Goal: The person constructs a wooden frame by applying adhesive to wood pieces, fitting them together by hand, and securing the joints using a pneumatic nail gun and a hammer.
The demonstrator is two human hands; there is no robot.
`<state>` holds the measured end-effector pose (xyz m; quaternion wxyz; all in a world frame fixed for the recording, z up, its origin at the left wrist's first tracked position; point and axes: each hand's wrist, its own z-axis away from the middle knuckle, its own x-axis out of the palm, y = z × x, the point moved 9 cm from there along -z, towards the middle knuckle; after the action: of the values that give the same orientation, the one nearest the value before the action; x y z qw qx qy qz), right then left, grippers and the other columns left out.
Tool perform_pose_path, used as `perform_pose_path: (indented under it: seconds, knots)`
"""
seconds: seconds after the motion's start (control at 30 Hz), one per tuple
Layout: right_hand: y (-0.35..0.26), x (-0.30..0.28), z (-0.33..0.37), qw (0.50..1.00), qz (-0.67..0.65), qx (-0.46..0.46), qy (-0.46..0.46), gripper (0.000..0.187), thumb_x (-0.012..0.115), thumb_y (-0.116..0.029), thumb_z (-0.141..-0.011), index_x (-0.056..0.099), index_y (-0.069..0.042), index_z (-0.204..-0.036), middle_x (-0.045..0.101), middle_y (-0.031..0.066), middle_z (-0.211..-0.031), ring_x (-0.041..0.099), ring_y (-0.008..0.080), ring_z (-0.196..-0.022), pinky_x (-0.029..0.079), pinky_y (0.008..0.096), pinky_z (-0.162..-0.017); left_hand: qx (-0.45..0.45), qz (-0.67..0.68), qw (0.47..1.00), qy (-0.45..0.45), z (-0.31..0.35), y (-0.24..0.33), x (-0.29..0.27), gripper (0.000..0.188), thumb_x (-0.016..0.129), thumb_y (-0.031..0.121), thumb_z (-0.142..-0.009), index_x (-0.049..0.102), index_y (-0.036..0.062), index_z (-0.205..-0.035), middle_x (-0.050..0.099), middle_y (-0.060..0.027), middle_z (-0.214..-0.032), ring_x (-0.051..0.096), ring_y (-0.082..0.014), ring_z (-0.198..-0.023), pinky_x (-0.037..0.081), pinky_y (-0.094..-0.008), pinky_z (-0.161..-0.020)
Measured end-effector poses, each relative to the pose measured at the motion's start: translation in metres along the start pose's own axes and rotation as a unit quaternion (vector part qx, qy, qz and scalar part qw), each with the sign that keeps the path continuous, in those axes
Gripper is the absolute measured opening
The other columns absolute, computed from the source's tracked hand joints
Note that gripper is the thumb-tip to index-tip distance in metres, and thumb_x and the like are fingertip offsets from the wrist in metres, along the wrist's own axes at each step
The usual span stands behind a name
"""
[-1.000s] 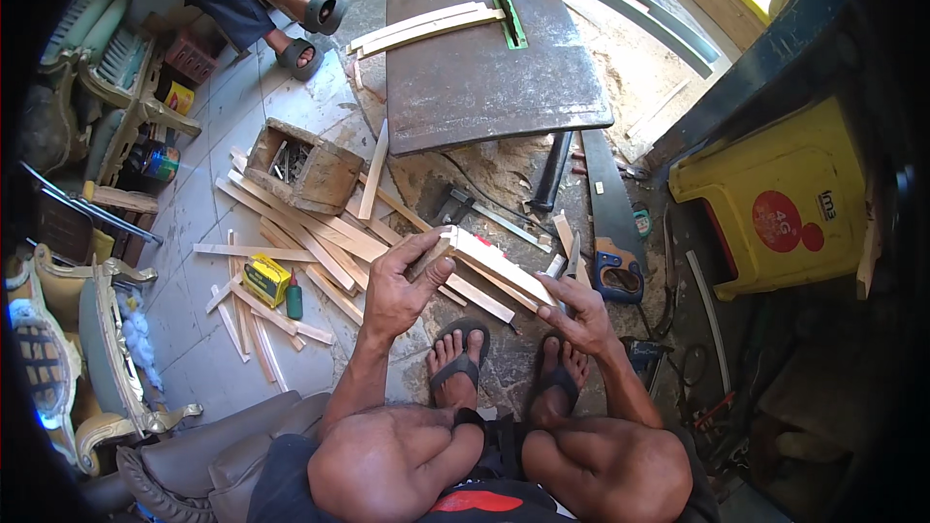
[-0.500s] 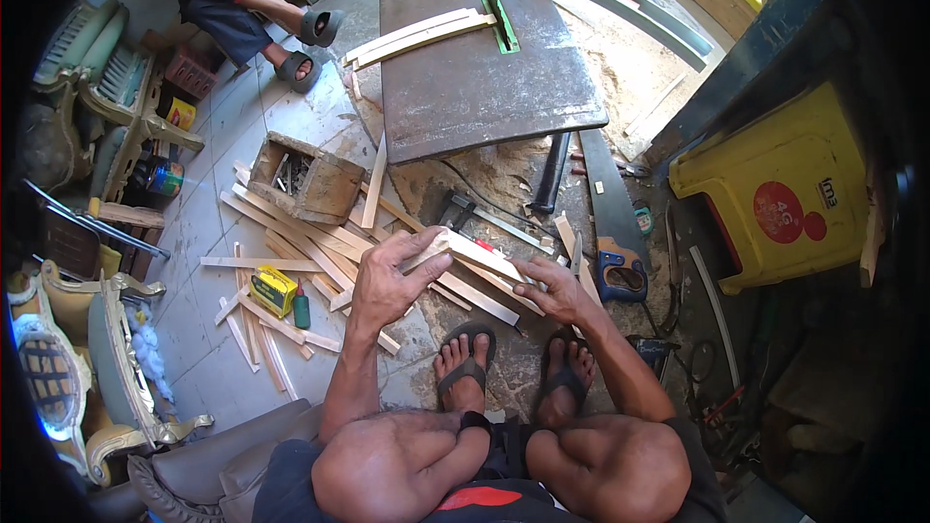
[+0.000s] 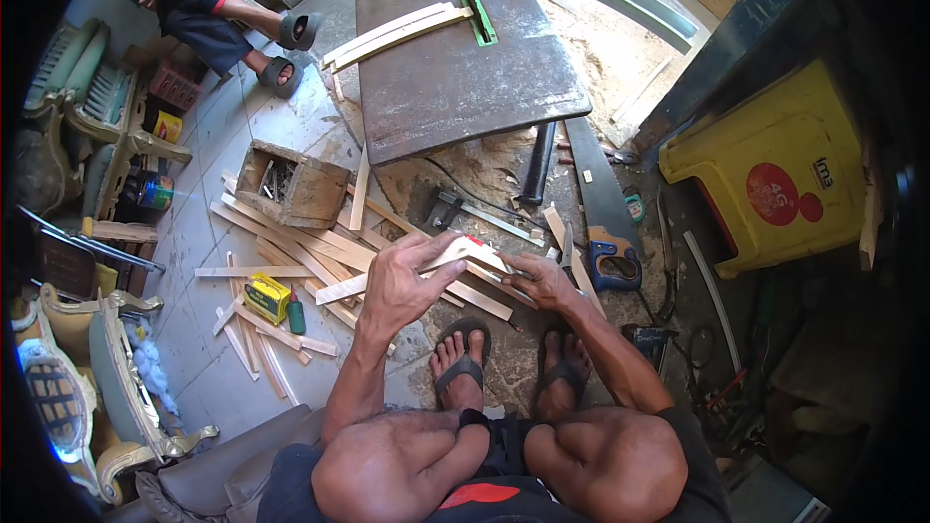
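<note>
Above the feet [image 3: 459, 383], the wood [image 3: 469, 251] spans both hands: left hand [image 3: 397, 286] pinching one end between thumb and fingers, right hand [image 3: 544, 283] nearly closed on the other. Even, light pressure from both should best prevent twisting.

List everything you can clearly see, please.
table: 1, brown, top centre
wood piece: at least 1, pale, centre
wood strips: many, pale, left of centre
wooden box: 1, brown, upper left
handsaw: 1, grey, right of centre
stool: 1, yellow, right
small box: 1, yellow, left
bottle: 1, green, beside small box
carved furniture: several, gold, left
co-worker: 1, dark-clothed, top left
left hand: 1, bare, gripping wood piece
right hand: 1, bare, at wood piece
feet: 2, dark-sandalled, lower centre
</note>
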<state>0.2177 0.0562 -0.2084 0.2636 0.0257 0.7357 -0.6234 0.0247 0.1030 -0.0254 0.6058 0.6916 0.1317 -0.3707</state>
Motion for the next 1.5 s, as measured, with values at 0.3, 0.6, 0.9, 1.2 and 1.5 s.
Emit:
perform_pose_path:
  seconds: [0.3, 0.6, 0.9, 1.2, 1.5]
  knots:
    - [-0.039, -0.016, -0.005, 1.000, 0.020, 0.020, 0.010, 0.053, 0.080, -0.024, -0.093, 0.065, -0.008, -0.141, 0.070, 0.0179, -0.121, 0.071, 0.0360, -0.105, 0.057, 0.0427, -0.090, 0.013, -0.084, 0.996, 0.026, -0.003, 0.017, 0.003, 0.041, 0.079, 0.033, -0.089, 0.079, 0.0060, -0.120, 0.066, -0.0134, -0.082, 0.067, -0.0334, -0.079, 0.053, -0.0432, -0.072]
    - [-0.142, -0.078, -0.043, 0.992, -0.048, 0.090, 0.069, 0.031, 0.076, -0.025, -0.095, 0.076, -0.001, -0.114, 0.074, 0.0137, -0.095, 0.076, 0.0215, -0.089, 0.059, 0.0333, -0.075, 0.065, -0.118, 0.991, 0.019, -0.003, 0.043, 0.016, 0.039, 0.081, 0.026, -0.087, 0.078, 0.0030, -0.118, 0.069, -0.0153, -0.087, 0.069, -0.0343, -0.081, 0.054, -0.0423, -0.074]
    - [-0.090, -0.053, -0.024, 0.997, -0.002, -0.034, 0.066, 0.059, 0.070, -0.013, -0.096, 0.054, -0.008, -0.152, 0.068, 0.0227, -0.135, 0.067, 0.0368, -0.124, 0.053, 0.0426, -0.103, 0.032, -0.057, 0.998, 0.011, -0.004, 0.025, 0.016, 0.043, 0.082, 0.025, -0.089, 0.075, -0.0014, -0.123, 0.073, -0.0163, -0.095, 0.072, -0.0307, -0.085, 0.055, -0.0384, -0.078]
    - [-0.138, -0.063, -0.040, 0.997, 0.075, -0.011, -0.004, 0.056, 0.067, -0.033, -0.103, 0.055, -0.019, -0.155, 0.056, 0.0152, -0.086, 0.061, 0.0322, -0.082, 0.049, 0.0439, -0.073, -0.119, 0.351, 0.929, -0.022, 0.005, -0.054, 0.043, 0.060, 0.079, 0.032, -0.097, 0.063, -0.0058, -0.141, 0.074, -0.0128, -0.125, 0.068, -0.0173, -0.111, 0.053, -0.0325, -0.097]
    - [-0.151, -0.105, -0.049, 0.955, 0.295, 0.045, 0.006, 0.048, 0.068, -0.034, -0.100, 0.063, -0.018, -0.145, 0.060, 0.0134, -0.088, 0.065, 0.0342, -0.086, 0.053, 0.0477, -0.073, -0.072, 0.476, 0.875, -0.059, -0.037, -0.062, 0.107, 0.055, 0.074, 0.025, -0.101, 0.059, -0.0006, -0.147, 0.073, -0.0074, -0.129, 0.065, -0.0120, -0.114, 0.052, -0.0273, -0.100]
